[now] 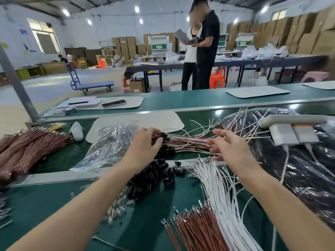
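Near edge first: brown wires (195,229) w/ metal terminals fan out bottom centre, and white wires (221,192) sweep up beside them on the right. Loose black connectors (154,176) are piled just beyond, on the green worktop (54,205).

Now the action, mid-frame. The wire bundle (190,144) runs roughly level between both hands, over the worktop's middle. It's thin pinkish-brown strands, packed tight at the left, each tipped w/ a small black plug. The free ends splay wide to the right, over a big black bagged mass (299,160).

Left hand (145,145): fingers curled round the plug end, gripping it. Right hand (230,149): at the bundle's middle, fingers spread & loosely bent, tips touching the strands, no clamp.

Clear plastic bag (110,144) sits crumpled just left of the left hand, w/ a fat brown heap (30,147) further left. White mat (145,122) lies behind the bundle.

Far bkgd: two people (199,51) stand by a long dark table, blue trolley (90,86) on the floor, cardboard boxes (125,48) along the wall.
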{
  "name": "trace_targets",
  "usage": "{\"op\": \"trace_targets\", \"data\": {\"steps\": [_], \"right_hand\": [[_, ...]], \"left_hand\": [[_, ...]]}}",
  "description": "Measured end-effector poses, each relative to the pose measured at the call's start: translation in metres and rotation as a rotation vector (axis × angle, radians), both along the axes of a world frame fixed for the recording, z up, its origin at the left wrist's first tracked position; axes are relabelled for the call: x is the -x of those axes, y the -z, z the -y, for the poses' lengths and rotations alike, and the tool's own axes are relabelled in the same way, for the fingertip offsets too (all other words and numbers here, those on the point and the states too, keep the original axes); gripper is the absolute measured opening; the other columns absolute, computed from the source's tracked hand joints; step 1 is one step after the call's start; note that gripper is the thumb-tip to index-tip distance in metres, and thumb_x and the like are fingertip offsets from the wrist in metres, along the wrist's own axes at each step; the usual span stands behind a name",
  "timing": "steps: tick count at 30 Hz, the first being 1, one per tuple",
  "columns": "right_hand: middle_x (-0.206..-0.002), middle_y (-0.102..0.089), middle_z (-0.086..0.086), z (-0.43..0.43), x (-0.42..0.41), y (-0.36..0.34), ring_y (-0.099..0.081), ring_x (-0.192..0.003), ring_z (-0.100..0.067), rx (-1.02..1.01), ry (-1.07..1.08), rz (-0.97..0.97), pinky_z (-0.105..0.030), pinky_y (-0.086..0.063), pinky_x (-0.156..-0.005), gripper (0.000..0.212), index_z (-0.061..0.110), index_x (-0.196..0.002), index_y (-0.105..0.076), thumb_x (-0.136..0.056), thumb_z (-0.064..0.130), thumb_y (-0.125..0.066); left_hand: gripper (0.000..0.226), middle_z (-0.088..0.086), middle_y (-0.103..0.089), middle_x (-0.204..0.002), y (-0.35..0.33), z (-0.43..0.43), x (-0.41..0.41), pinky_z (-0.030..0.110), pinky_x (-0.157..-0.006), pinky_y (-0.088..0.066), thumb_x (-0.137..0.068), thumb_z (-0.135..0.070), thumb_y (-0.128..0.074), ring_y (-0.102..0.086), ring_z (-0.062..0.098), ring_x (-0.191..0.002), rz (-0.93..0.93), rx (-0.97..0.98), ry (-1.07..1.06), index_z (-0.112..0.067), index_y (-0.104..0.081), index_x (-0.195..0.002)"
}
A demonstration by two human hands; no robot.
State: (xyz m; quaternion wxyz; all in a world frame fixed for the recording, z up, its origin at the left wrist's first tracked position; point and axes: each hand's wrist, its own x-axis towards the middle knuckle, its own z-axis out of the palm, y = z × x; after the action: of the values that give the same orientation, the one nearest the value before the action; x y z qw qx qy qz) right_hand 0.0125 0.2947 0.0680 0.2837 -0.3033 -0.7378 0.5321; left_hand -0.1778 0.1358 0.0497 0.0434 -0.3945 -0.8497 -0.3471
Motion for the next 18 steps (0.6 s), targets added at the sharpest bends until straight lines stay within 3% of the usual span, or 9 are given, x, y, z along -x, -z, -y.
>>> {"op": "trace_targets", "data": {"steps": [2, 3, 5, 8, 11, 14, 16, 18], "right_hand": [[-0.100, -0.068, 0.004, 0.013, -0.008, 0.002, -0.066, -0.082, -0.034, -0.117, -0.017, 0.020, -0.037, -0.060, -0.068, 0.029, 0.026, -0.133, -0.055, -0.103, 0.025, -0.051], [-0.099, -0.066, 0.008, 0.020, -0.011, 0.004, -0.063, -0.076, -0.031, -0.173, -0.028, 0.020, -0.026, -0.055, -0.060, 0.030, 0.028, -0.133, -0.054, -0.104, 0.027, -0.051], [-0.101, -0.059, 0.021, 0.036, -0.019, 0.008, -0.064, -0.074, -0.015, -0.270, -0.039, 0.043, -0.010, -0.045, -0.054, 0.028, 0.033, -0.132, -0.053, -0.104, 0.031, -0.049], [-0.100, -0.057, 0.026, 0.062, -0.029, 0.012, -0.061, -0.089, 0.003, -0.327, -0.089, 0.058, -0.012, -0.047, -0.067, 0.029, 0.033, -0.132, -0.053, -0.104, 0.029, -0.050], [-0.105, -0.061, 0.019, 0.086, -0.039, 0.015, -0.061, -0.092, 0.000, -0.376, -0.116, 0.091, -0.023, -0.053, -0.081, 0.029, 0.028, -0.132, -0.056, -0.104, 0.026, -0.051], [-0.114, -0.065, 0.009, 0.098, -0.042, 0.024, -0.063, -0.087, -0.005, -0.413, -0.126, 0.132, -0.021, -0.053, -0.075, 0.027, 0.027, -0.129, -0.059, -0.105, 0.025, -0.048], [-0.113, -0.067, 0.008, 0.106, -0.039, 0.030, -0.058, -0.079, 0.002, -0.450, -0.131, 0.161, -0.021, -0.049, -0.074, 0.027, 0.025, -0.128, -0.061, -0.104, 0.022, -0.048], [-0.110, -0.068, 0.007, 0.111, -0.035, 0.036, -0.056, -0.070, 0.001, -0.482, -0.133, 0.212, -0.024, -0.048, -0.070, 0.027, 0.025, -0.126, -0.062, -0.104, 0.021, -0.047]], "left_hand": [[0.027, -0.008, -0.057, -0.116, 0.002, 0.031, -0.029, 0.028, -0.105, -0.046, -0.100, -0.031, -0.056, -0.055, 0.006, -0.109, -0.040, 0.038, 0.115, -0.025, -0.060, -0.126], [0.026, -0.017, -0.056, -0.115, 0.005, 0.048, -0.046, 0.020, -0.102, -0.044, -0.099, -0.035, -0.055, -0.053, -0.003, -0.108, -0.054, 0.069, 0.172, -0.032, -0.059, -0.125], [0.023, -0.034, -0.050, -0.112, 0.013, 0.085, -0.079, 0.010, -0.098, -0.039, -0.097, -0.047, -0.052, -0.047, -0.013, -0.110, -0.054, 0.155, 0.276, -0.046, -0.056, -0.120], [0.036, -0.044, -0.042, -0.115, 0.032, 0.135, -0.112, 0.003, -0.100, -0.027, -0.089, -0.065, -0.047, -0.036, -0.021, -0.116, -0.045, 0.340, 0.378, -0.053, -0.053, -0.122], [0.047, -0.040, -0.038, -0.123, 0.046, 0.175, -0.123, 0.009, -0.106, -0.022, -0.088, -0.070, -0.052, -0.032, -0.015, -0.121, -0.043, 0.450, 0.406, -0.049, -0.056, -0.130], [0.039, -0.037, -0.037, -0.127, 0.054, 0.180, -0.128, 0.011, -0.105, -0.019, -0.094, -0.062, -0.053, -0.031, -0.009, -0.124, -0.109, 0.413, 0.376, -0.048, -0.058, -0.130], [0.030, -0.029, -0.046, -0.127, 0.055, 0.177, -0.136, 0.014, -0.102, -0.024, -0.097, -0.055, -0.054, -0.038, -0.002, -0.122, -0.152, 0.364, 0.310, -0.043, -0.063, -0.123], [0.016, -0.019, -0.059, -0.115, 0.058, 0.173, -0.145, 0.017, -0.093, -0.035, -0.093, -0.044, -0.067, -0.054, 0.006, -0.110, -0.252, 0.340, 0.288, -0.036, -0.071, -0.107]]}}
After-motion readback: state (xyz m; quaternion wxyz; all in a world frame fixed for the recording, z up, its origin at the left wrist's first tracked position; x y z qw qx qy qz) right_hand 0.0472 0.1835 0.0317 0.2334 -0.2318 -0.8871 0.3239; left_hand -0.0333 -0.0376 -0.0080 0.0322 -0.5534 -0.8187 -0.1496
